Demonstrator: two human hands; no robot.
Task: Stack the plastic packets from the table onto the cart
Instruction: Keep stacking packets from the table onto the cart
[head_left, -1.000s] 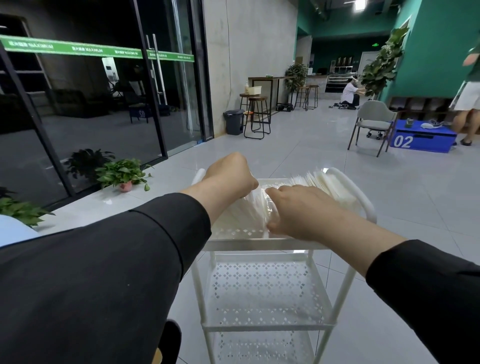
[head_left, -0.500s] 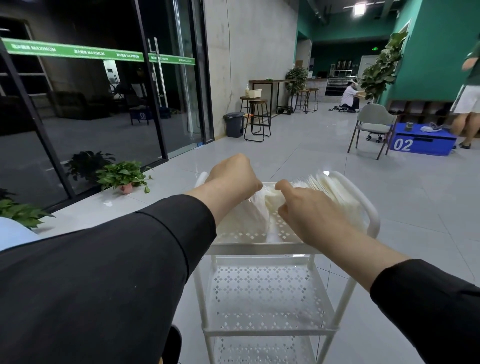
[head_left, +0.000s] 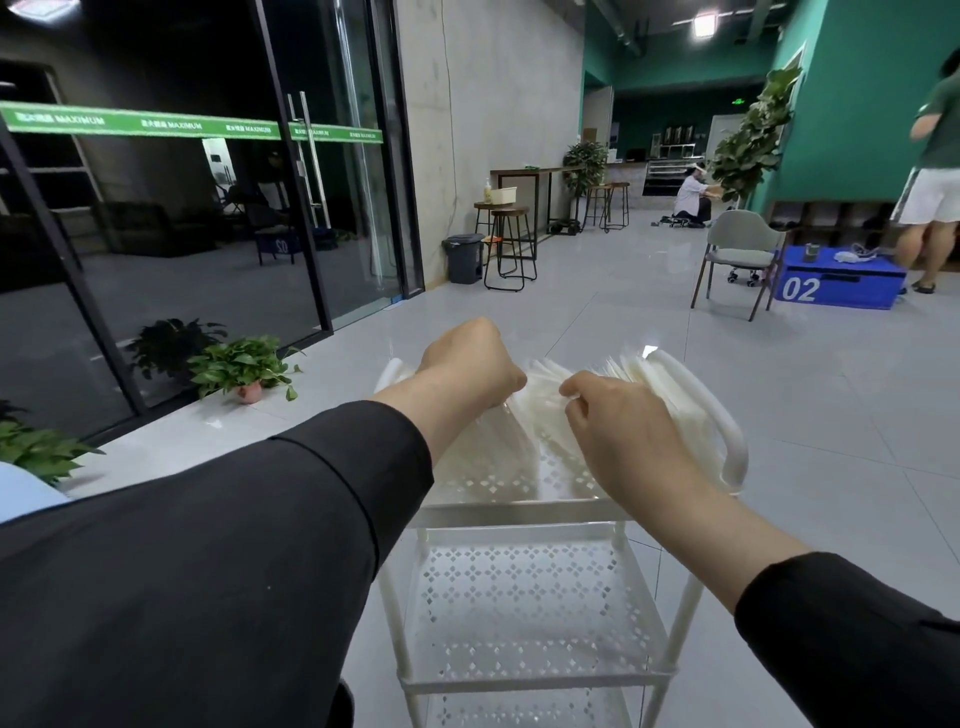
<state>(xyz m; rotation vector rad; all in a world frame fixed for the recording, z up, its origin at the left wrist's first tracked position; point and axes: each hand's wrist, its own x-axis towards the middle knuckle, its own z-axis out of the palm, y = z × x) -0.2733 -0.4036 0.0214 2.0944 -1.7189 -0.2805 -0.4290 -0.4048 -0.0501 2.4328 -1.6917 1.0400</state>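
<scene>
Scene: We stand at a white cart (head_left: 524, 512) on a grey tiled floor (head_left: 649, 332), both arms in black sleeves (head_left: 234, 545) reaching over its top shelf.
Left hand: Our left hand (head_left: 467, 364) is curled into a fist over the packets (head_left: 545, 384), gripping their upper edge at the shelf's 10 o'clock side.
Right hand: Our right hand (head_left: 618, 431) pinches the packets' top edge between thumb and bent fingers, just beside the left hand.
Packets: The clear plastic packets stand on edge in a row on the cart's top shelf, running toward the handle (head_left: 722, 431) at 2 o'clock.
Cart: Two perforated lower shelves show beneath.
Surroundings: Glass doors (head_left: 208, 208) fill 10 o'clock, with potted plants (head_left: 239, 364) at their foot; a grey chair (head_left: 740, 254) and a blue box (head_left: 836, 286) marked 02 sit at 2 o'clock. A person (head_left: 935, 171) in white shorts stands at 3 o'clock; another (head_left: 691, 200) crouches at 1 o'clock.
</scene>
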